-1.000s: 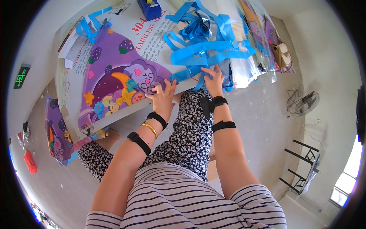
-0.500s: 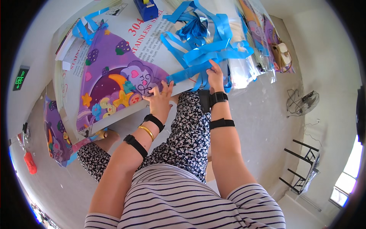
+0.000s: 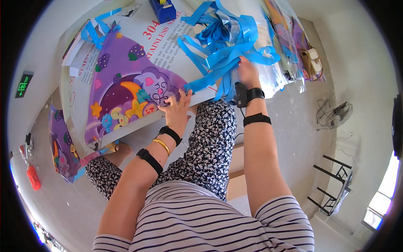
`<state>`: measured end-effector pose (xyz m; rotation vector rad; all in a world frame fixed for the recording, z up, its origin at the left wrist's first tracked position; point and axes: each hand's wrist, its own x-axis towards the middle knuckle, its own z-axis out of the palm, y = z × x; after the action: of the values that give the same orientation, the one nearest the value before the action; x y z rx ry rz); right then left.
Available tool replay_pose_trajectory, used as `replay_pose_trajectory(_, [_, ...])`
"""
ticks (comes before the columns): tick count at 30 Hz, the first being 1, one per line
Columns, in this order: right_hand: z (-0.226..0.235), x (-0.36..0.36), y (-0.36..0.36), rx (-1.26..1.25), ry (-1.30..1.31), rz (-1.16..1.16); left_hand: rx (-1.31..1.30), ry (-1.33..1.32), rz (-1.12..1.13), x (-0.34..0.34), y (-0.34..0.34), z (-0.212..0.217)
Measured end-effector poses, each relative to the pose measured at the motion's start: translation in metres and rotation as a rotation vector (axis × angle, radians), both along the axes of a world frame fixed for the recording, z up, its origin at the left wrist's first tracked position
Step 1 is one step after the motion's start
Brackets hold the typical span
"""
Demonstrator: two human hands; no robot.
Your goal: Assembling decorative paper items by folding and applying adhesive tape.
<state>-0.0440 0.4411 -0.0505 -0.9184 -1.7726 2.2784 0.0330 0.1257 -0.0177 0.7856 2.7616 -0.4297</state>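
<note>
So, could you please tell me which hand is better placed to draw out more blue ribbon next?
Probably the right hand: though blurred, it is beside the tangled blue ribbon, while the left hand is at the purple sheet's near corner.

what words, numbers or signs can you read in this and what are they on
White sheet: large red letters and numerals, legible but not copied out here; smaller dark lines beside them, partly too small to read.
Green wall sign: lit symbols, too small to read surely.
Purple printed piece: cartoon pictures, no clear lettering.
</note>
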Motion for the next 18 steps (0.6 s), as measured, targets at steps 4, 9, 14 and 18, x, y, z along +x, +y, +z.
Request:
replay_pose_trajectory(4, [-0.005, -0.001, 0.03, -0.122, 0.139, -0.019, 0.032, -0.001, -0.02, 0.001, 0.007, 0.001])
replay_pose_trajectory(9, [0.008, 0.019, 0.017, -0.021, 0.03, -0.11, 0.011, 0.017, -0.008, 0.001, 0.001, -0.001])
replay_pose_trajectory(14, [-0.003, 0.038, -0.004, 0.258, -0.087, 0.017, -0.029, 0.006, 0.003, 0.0, 0.001, 0.007])
replay_pose_trajectory(18, [-0.044, 0.032, 0.025, 0.561, -0.125, -0.145, 0.007, 0.006, -0.033, 0.001, 0.013, 0.009])
